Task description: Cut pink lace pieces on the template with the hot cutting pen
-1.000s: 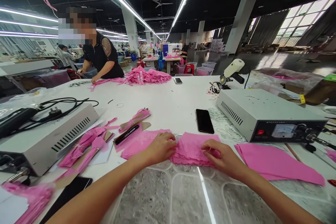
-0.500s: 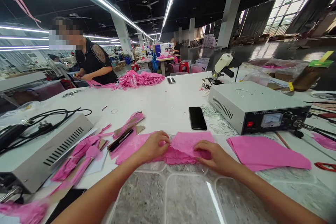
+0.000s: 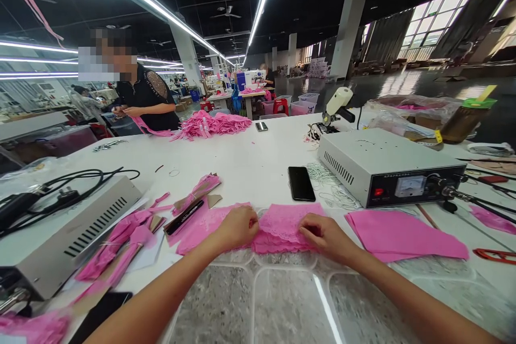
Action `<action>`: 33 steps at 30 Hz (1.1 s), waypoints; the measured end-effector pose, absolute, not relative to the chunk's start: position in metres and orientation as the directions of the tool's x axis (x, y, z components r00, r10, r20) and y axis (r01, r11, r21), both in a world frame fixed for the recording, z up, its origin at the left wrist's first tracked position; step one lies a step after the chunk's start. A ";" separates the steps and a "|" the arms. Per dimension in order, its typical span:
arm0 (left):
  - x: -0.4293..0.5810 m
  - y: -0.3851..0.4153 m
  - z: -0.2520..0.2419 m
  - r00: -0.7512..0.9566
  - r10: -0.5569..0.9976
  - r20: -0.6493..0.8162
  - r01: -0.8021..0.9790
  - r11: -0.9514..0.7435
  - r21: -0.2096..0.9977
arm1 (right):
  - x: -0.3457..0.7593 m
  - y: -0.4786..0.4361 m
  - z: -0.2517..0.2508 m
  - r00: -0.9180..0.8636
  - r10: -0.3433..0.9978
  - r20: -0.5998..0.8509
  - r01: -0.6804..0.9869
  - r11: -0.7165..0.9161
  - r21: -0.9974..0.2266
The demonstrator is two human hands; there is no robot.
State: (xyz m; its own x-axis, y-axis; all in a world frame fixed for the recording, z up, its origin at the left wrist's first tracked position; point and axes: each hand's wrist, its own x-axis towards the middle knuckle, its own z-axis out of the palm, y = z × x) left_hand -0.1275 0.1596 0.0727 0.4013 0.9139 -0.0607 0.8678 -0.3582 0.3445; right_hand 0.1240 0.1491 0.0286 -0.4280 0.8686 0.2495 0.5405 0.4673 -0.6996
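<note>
A stack of pink lace fabric pieces (image 3: 280,231) lies in front of me, partly on the white table and partly on a clear patterned mat (image 3: 286,301). My left hand (image 3: 239,227) is closed, its fingertips pinching the left edge of the lace piece. Thumb and index finger of my right hand (image 3: 324,232) pinch the piece's right edge. Left of it, under my left wrist, spreads another pink lace piece (image 3: 197,234) with a black marker (image 3: 184,216) at its end. Beyond my right hand rests a folded plain pink fabric stack (image 3: 403,234).
A grey power box (image 3: 391,156) stands at right, another (image 3: 80,231) at left with black cables. A black phone (image 3: 301,184) lies beside white elastic cords (image 3: 334,191). Tied pink bundles (image 3: 121,242) sit at left. Across the table a person (image 3: 149,102) handles pink strips.
My fingers have closed on the lace piece's two edges. Its rumpled front now lies flatter, with the scalloped edge showing. The view has shifted slightly.
</note>
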 end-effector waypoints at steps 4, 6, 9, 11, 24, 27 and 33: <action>-0.127 0.160 0.074 0.397 0.916 -0.062 0.881 -0.361 0.307 | 0.123 0.143 0.030 -0.457 0.854 0.247 0.538 0.487 -0.688; -0.128 0.162 0.075 0.405 0.912 -0.056 0.879 -0.372 0.299 | 0.121 0.142 0.028 -0.461 0.851 0.251 0.540 0.493 -0.682; -0.131 0.163 0.075 0.427 0.903 -0.043 0.872 -0.398 0.286 | 0.121 0.144 0.024 -0.452 0.856 0.252 0.538 0.487 -0.688; -0.132 0.163 0.075 0.441 0.897 -0.033 0.867 -0.417 0.273 | 0.121 0.148 0.021 -0.437 0.864 0.251 0.534 0.474 -0.700; -0.093 0.152 0.058 0.618 0.779 0.107 0.735 -0.620 0.274 | 0.125 0.143 0.028 -0.495 0.839 0.226 0.533 0.499 -0.683; -0.084 0.149 0.049 0.646 0.755 0.116 0.708 -0.649 0.280 | 0.125 0.142 0.025 -0.500 0.835 0.231 0.542 0.509 -0.669; -0.079 0.153 0.041 0.637 0.761 0.123 0.699 -0.638 0.323 | 0.126 0.149 0.018 -0.474 0.848 0.234 0.517 0.484 -0.706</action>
